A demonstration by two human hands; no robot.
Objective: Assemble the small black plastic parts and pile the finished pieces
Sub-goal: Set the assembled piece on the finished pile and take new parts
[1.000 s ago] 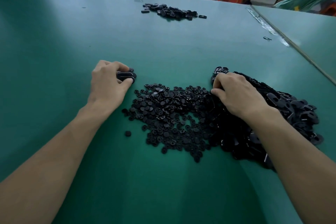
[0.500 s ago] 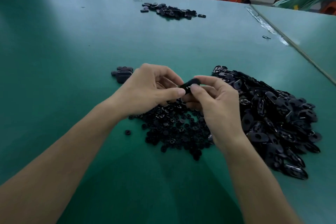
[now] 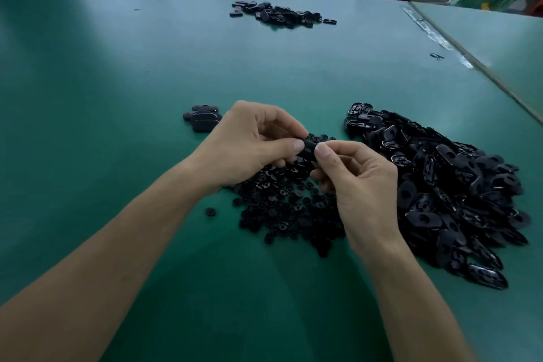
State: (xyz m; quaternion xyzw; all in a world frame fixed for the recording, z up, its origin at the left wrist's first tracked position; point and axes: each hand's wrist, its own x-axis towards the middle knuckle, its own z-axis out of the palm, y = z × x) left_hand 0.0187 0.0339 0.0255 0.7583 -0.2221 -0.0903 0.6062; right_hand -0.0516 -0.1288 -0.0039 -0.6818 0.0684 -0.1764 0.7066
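Observation:
Both hands meet above the green table (image 3: pixel 117 82). My left hand (image 3: pixel 244 144) and my right hand (image 3: pixel 355 179) pinch one black plastic part (image 3: pixel 308 146) between thumbs and fingertips; most of it is hidden by the fingers. Under the hands lies a heap of small round black pieces (image 3: pixel 282 209). To the right spreads a larger heap of oval black shells (image 3: pixel 449 191). A small stack of finished pieces (image 3: pixel 202 119) sits left of my left hand.
Another pile of black parts (image 3: pixel 279 15) lies far across the table. One stray round piece (image 3: pixel 210 211) lies left of the heap. A seam to a second table (image 3: pixel 470 64) runs along the right. Red stools and a seated person are beyond the far edge.
A second ago my left hand rested at the small stack and my right hand dug in the oval heap. Both hands have since come together over the round pieces, pinching one part.

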